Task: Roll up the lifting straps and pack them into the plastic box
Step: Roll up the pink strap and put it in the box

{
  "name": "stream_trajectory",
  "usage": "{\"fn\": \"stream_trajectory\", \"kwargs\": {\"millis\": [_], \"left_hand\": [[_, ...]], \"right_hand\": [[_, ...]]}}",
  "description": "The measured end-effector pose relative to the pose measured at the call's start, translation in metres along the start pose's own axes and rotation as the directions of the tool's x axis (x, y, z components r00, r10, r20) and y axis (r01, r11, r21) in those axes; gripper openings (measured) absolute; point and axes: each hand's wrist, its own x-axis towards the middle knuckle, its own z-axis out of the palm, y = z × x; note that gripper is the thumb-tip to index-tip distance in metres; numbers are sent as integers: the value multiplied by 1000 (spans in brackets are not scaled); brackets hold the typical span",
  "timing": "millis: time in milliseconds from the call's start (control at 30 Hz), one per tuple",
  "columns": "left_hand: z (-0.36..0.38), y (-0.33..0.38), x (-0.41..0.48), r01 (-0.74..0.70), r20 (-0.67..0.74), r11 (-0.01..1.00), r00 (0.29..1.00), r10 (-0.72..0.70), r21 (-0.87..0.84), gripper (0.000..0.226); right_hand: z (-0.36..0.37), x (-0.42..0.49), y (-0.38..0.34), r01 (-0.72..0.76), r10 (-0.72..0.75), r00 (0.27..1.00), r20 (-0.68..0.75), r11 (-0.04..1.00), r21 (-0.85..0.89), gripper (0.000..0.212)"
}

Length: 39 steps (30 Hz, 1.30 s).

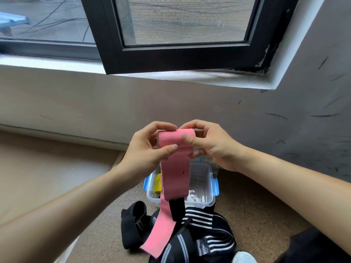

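Plastic box open-top, R half free. Pink strap hangs over L half; black straps crowd near side.

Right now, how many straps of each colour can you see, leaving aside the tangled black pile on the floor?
pink strap: 1, gripped by the left hand and the right hand
yellow strap: 1, inside the plastic box
Total: 2
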Motion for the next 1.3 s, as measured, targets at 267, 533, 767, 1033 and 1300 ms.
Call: {"fn": "stream_trajectory", "kwargs": {"millis": [267,533,767,1033,1300], "left_hand": [[-3,1,2,258,189,966,948,-257,21,35],[-3,5,1,240,220,971,947,-234,-2,40],[-1,0,3,205,152,979,967,-203,3,32],[-9,-6,9,-49,123,984,992,28,172,19],[-17,-9,10,-78,203,975,979,36,208,45]], "right_hand": [[-3,-2,1,53,-53,999,-1,998,-36,24],[-1,-1,0,119,-121,992,-31,992,-50,25],[0,0,1,83,-87,995,-41,993,-87,28],[-4,-3,-1,-228,235,968,93,971,-74,57],[-1,-5,-5,-177,177,980,90,984,-9,46]]}}
